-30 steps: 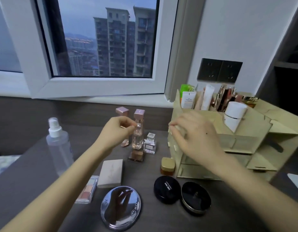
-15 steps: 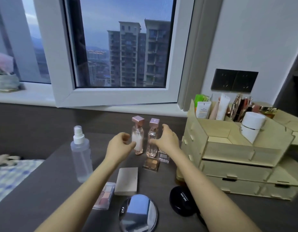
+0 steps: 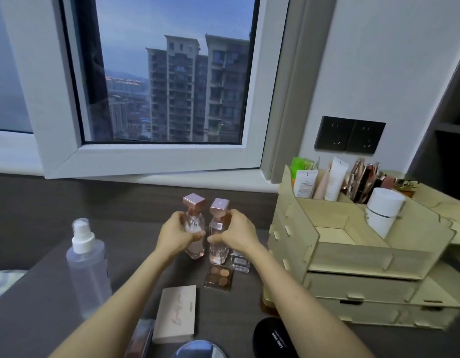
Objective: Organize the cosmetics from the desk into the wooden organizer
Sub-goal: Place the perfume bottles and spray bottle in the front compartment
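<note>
Two pink-capped perfume bottles stand side by side on the dark desk. My left hand point(image 3: 176, 235) is wrapped around the left perfume bottle point(image 3: 194, 228). My right hand point(image 3: 236, 232) grips the right perfume bottle point(image 3: 218, 235). The wooden organizer point(image 3: 353, 257) stands to the right, with tubes, lipsticks and a white jar point(image 3: 384, 211) in its top compartments and closed drawers below. A small clear perfume bottle point(image 3: 240, 262) and an eyeshadow palette point(image 3: 220, 276) lie just in front of my right hand.
A clear spray bottle point(image 3: 88, 264) stands at the left. A beige compact box point(image 3: 177, 312), a blush palette point(image 3: 141, 339), a round mirror point(image 3: 198, 350) and a black compact point(image 3: 274, 339) lie near the front edge. A gold-lidded jar point(image 3: 267, 301) sits against the organizer. An open window sash point(image 3: 146, 158) hangs above the desk.
My right hand left the organizer and came left to the right perfume bottle. Both hands, which hovered beside the bottles, have closed around them. The view tilted up.
</note>
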Available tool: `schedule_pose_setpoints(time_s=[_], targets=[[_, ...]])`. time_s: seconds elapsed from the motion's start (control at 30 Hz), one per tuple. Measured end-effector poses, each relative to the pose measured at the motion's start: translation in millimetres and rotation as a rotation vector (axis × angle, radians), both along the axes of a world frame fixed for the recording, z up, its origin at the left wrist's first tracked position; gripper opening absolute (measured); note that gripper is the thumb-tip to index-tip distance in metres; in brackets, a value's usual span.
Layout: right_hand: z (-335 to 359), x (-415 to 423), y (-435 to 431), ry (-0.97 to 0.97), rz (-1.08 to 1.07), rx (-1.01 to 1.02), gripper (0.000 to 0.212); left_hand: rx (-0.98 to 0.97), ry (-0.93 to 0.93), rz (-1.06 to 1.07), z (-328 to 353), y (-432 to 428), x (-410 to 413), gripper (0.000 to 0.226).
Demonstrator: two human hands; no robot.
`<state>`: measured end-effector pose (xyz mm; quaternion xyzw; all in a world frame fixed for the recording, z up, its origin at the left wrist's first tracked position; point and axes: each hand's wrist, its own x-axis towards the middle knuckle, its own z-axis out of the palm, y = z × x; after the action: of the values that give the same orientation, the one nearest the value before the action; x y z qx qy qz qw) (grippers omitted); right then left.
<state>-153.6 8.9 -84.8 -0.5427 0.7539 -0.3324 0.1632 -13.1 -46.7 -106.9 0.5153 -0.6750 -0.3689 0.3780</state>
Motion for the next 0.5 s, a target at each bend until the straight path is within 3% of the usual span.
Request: schedule_pose_setpoints(time_s=[0.3,0.5], targets=[[67,16,60,-0.137,0.017,-0.353,0.055,-0.048,0.165,0.082,24,14,21,0.047],[137,-17,145,-0.318,0.055,-0.562,0.051,-0.174,0.341,-0.05,95,57,16,0.042]])
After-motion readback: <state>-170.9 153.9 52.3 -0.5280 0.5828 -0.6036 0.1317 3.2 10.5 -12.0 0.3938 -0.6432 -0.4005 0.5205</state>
